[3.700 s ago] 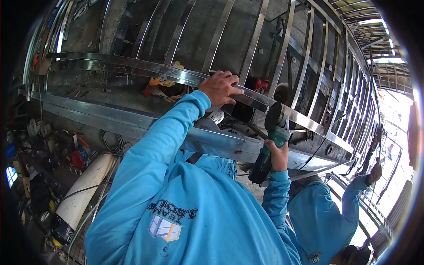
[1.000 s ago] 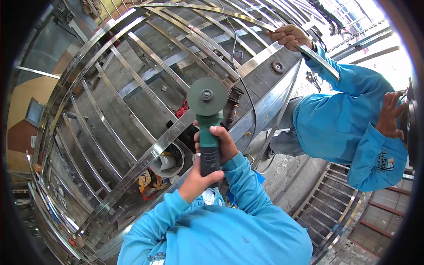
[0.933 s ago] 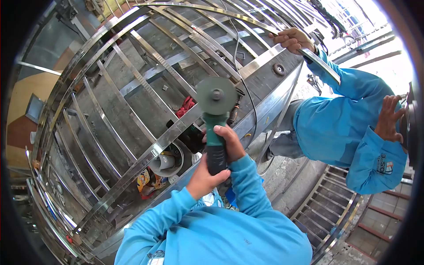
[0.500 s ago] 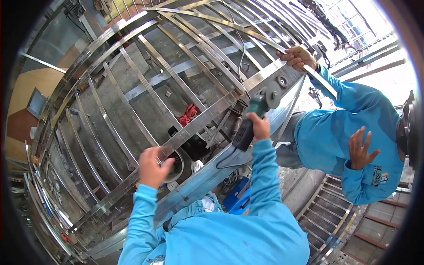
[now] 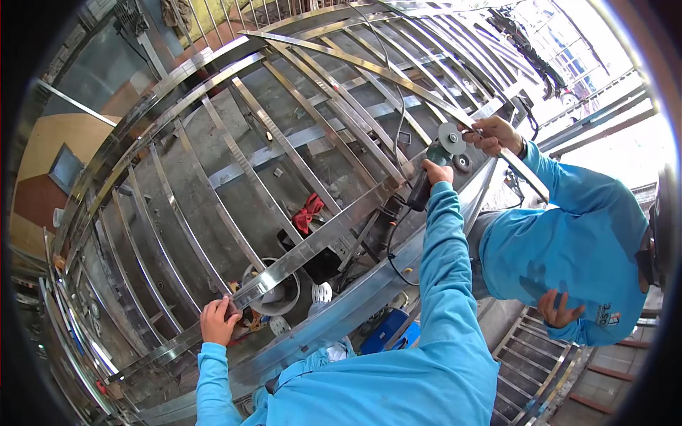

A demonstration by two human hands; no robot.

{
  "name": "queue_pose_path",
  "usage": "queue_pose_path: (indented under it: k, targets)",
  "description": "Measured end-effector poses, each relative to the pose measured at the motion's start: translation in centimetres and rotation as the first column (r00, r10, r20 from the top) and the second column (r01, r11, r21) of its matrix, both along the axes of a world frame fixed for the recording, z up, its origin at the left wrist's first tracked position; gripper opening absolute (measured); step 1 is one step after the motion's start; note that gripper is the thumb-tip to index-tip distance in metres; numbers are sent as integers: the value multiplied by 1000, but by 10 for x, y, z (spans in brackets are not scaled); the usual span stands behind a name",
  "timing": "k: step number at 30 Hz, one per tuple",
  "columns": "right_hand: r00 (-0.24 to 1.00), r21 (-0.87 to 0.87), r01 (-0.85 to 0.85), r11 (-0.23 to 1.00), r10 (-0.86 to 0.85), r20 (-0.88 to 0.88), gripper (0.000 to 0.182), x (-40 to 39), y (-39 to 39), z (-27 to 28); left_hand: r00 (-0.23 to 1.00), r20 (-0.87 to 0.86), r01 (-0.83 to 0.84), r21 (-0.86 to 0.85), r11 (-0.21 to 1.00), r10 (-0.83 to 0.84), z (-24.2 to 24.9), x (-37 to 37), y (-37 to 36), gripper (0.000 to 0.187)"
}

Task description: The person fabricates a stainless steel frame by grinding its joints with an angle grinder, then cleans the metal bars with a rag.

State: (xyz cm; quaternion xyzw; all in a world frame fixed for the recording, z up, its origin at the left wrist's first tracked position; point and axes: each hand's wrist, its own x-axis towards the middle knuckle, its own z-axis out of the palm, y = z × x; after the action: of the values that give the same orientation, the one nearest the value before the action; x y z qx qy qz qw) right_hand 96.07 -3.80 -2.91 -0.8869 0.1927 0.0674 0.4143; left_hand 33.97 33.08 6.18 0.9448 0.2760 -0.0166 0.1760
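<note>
My right hand (image 5: 437, 173) is wrapped round an angle grinder (image 5: 420, 194), its pale cutting disc (image 5: 450, 135) facing up at the far end. A cord hangs from the grinder's rear. Beside the disc, another person's hand (image 5: 495, 135) holds the end of a long, thin metal strip (image 5: 408, 74) that lies slantwise over the barred frame. My left hand (image 5: 219, 321) grips the near rail of the metal frame (image 5: 337, 228), thumb and fingers at its edge.
A co-worker in a blue shirt (image 5: 561, 248) stands at the right. Under the frame are a red cloth (image 5: 307, 213) and a white bucket (image 5: 290, 302). A second dark disc (image 5: 462, 164) lies near the grinder. A blue box (image 5: 391, 331) sits below the steel beam (image 5: 334, 316).
My right hand has carried the grinder up and right, close to the co-worker's hand. My left hand has come down and left onto the rail. The co-worker's other hand has lowered.
</note>
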Motion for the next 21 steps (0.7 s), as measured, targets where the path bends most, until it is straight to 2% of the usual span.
queue_pose_path:
  k: [2, 5, 7, 9, 10, 14, 17, 21]
  targets:
    - [999, -39, 20, 999, -18, 39, 41, 13, 6, -3, 997, 83, 1, -45, 999, 3, -4, -7, 6, 50]
    - [999, -104, 43, 994, -40, 24, 50, 16, 17, 17, 998, 56, -16, -77, 997, 21, 6, -1, 8, 41]
    - [999, -244, -16, 970, 23, 26, 61, 24, 16, 11, 999, 43, -9, -70, 998, 12, 8, 3, 8, 38]
    - [997, -290, -75, 954, 76, -8, 63, 27, 14, 16, 1000, 30, -6, -58, 998, 8, 10, 5, 7, 37]
    - [992, -245, -127, 961, 123, -34, 63, 26, 12, 22, 1000, 29, -10, -55, 998, 11, 10, 5, 7, 38]
    - [974, -276, -225, 934, 220, -50, 66, 30, 6, 19, 999, 30, -27, -63, 998, 29, 6, 4, 7, 39]
    - [973, -181, -233, 956, 228, -48, 67, 15, 11, 38, 999, 28, -40, -81, 996, 42, 6, 4, 7, 39]
    - [982, -148, -184, 972, 188, 9, 66, 16, 5, 13, 999, 23, -40, -71, 997, 42, 7, 4, 6, 39]
